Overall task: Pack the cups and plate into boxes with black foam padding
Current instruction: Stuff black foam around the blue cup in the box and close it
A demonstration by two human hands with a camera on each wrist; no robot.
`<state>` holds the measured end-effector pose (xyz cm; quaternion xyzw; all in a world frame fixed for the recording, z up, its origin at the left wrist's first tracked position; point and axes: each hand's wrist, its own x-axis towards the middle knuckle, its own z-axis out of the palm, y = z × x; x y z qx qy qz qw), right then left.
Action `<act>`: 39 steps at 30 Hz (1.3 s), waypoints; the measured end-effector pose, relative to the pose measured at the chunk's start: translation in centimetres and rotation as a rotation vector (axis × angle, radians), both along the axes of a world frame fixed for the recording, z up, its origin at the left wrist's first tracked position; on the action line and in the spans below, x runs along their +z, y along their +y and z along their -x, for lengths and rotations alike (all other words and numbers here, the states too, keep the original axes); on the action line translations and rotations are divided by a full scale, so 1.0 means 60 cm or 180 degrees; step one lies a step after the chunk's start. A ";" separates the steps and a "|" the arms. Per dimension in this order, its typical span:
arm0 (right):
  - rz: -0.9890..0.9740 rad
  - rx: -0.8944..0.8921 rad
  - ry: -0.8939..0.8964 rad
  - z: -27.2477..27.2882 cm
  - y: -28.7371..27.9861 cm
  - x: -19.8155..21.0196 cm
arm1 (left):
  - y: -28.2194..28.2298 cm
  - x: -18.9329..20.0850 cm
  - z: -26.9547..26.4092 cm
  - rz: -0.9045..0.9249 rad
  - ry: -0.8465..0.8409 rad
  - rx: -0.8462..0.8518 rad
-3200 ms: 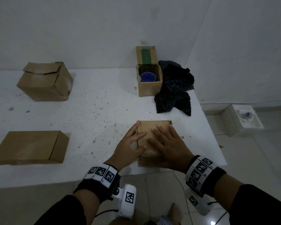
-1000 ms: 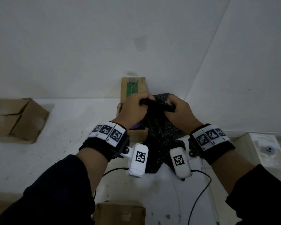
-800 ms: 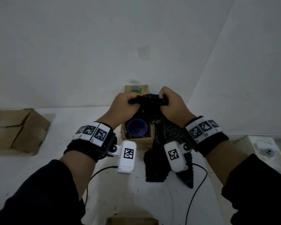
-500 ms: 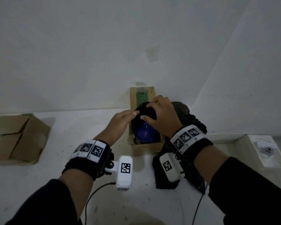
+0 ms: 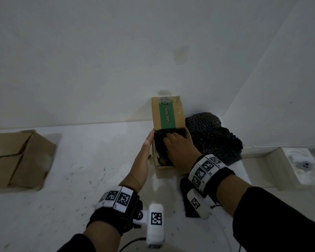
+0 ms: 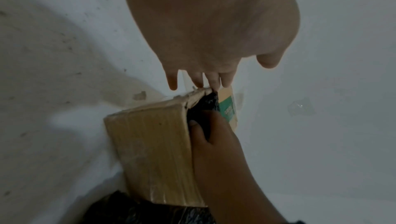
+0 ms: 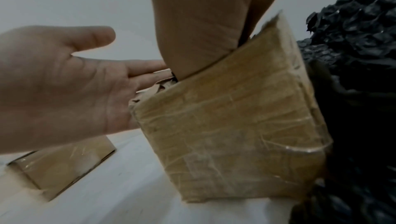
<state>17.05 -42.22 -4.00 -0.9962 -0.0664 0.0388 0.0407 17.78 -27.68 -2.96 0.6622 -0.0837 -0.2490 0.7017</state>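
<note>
A small open cardboard box (image 5: pixel 165 171) stands at the back of the white table, its green-striped lid flap (image 5: pixel 168 113) raised against the wall. My right hand (image 5: pixel 178 148) is down inside it, fingers curled into a piece of black foam (image 5: pixel 161 136) that covers the blue cup; the cup is almost wholly hidden. My left hand (image 5: pixel 147 144) lies flat along the box's left wall with straight fingers. In the left wrist view its fingertips (image 6: pixel 214 82) touch the box's (image 6: pixel 150 143) far corner. The right wrist view shows the taped box front (image 7: pixel 235 117) and the left hand's palm (image 7: pixel 75 83).
A pile of black foam (image 5: pixel 215 137) lies right of the box, near the table's right edge. A closed cardboard box (image 5: pixel 20 160) sits at the far left. A white fixture (image 5: pixel 302 166) stands on the floor at the right. The wall is directly behind the box.
Both hands left the front box, lifted a black foam piece from the pile and carried it over the cup. The right hand pushed it in; the left let go and moved to the box's side.
</note>
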 end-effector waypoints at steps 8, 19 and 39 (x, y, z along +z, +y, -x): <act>0.0267 -0.0131 0.0405 -0.042 0.005 0.006 | 0.000 -0.005 -0.002 -0.0070 0.0107 -0.0093; -0.0197 0.0032 0.0462 -0.005 0.007 -0.009 | 0.002 -0.002 -0.002 0.0106 0.0214 -0.0229; -0.1638 -0.0408 -0.0277 0.082 -0.076 0.054 | -0.010 -0.013 0.004 -0.1291 -0.1205 -0.0106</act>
